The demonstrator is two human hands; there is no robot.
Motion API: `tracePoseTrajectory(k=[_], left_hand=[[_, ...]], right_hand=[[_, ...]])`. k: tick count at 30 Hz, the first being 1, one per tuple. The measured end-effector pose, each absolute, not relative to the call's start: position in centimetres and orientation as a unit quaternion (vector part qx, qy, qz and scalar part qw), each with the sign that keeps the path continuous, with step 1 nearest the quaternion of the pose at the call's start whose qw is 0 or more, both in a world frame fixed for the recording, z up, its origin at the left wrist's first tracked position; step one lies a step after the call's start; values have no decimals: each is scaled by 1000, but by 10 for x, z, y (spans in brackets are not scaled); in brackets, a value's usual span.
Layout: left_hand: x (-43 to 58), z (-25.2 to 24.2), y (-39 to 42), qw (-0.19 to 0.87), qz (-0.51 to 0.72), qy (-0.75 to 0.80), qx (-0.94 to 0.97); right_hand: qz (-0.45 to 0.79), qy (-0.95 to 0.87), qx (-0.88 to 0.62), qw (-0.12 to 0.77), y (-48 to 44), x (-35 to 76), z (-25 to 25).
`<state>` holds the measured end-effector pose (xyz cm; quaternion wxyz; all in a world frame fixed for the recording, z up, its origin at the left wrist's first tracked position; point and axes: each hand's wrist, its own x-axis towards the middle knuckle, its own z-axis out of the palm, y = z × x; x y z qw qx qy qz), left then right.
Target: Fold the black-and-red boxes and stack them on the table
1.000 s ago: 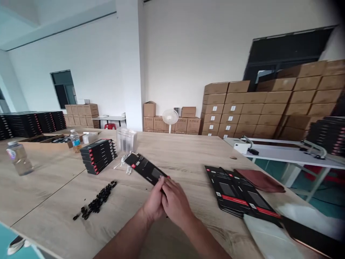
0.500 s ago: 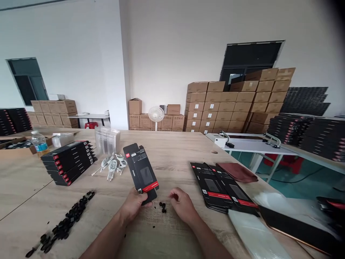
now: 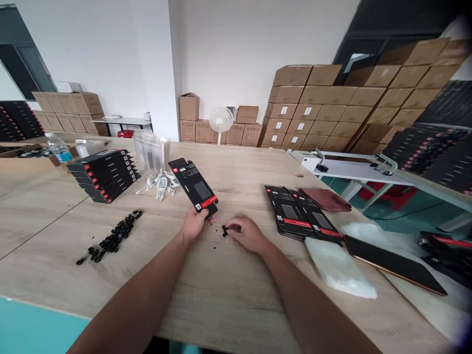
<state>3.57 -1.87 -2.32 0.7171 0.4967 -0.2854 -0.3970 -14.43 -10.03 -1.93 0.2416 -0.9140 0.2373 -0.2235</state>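
Observation:
My left hand (image 3: 194, 222) grips the lower end of a flat black printed carton (image 3: 195, 186) with a red stripe and tilts it up off the table. My right hand (image 3: 246, 233) is curled low over the table, thumb and forefinger pinching at a few small black parts (image 3: 224, 231). Exactly how many of them it holds is hidden. A larger pile of similar black pieces (image 3: 112, 240) lies to the left. White coiled cables (image 3: 161, 185) rest behind the left hand, and flattened black cartons (image 3: 289, 211) are stacked right of the right hand.
Closed black boxes (image 3: 105, 174), clear plastic trays (image 3: 152, 151) and a water bottle (image 3: 59, 147) stand at the left. On the right are a brown cloth (image 3: 324, 199), plastic bags (image 3: 339, 268) and a dark flat panel (image 3: 394, 263). A white fan (image 3: 220, 120) stands behind the table.
My view has tilted downward. My right hand has closed in on the small black parts, its fingertips now at them. My left hand keeps its hold on the carton.

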Motion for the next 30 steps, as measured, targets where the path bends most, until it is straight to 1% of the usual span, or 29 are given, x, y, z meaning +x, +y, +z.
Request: tracePoseTrajectory(k=[3,9,15,23,27,30], left_hand=[[36,-27,-19,727,-376,-291,496],[38,-29,-18,732,-327,-344,489],[34,-27,-15,721,-357,-346,482],[33,-30,-16,691,-396,-358,488],[34,-35,-18,668,-378,-388,510],[35,-38,-21,658,-347,-410,528]], right_hand=[[-229,254,-911,231,-100,-144,-22],[-254,302,-902,173,-96,-149,-21],[-246,321,-899,170,-98,-152,-18],[-197,360,-899,150,-97,-155,-9],[-191,385,-892,140,-96,-147,-9],[-211,377,-890,145,-93,-136,-9]])
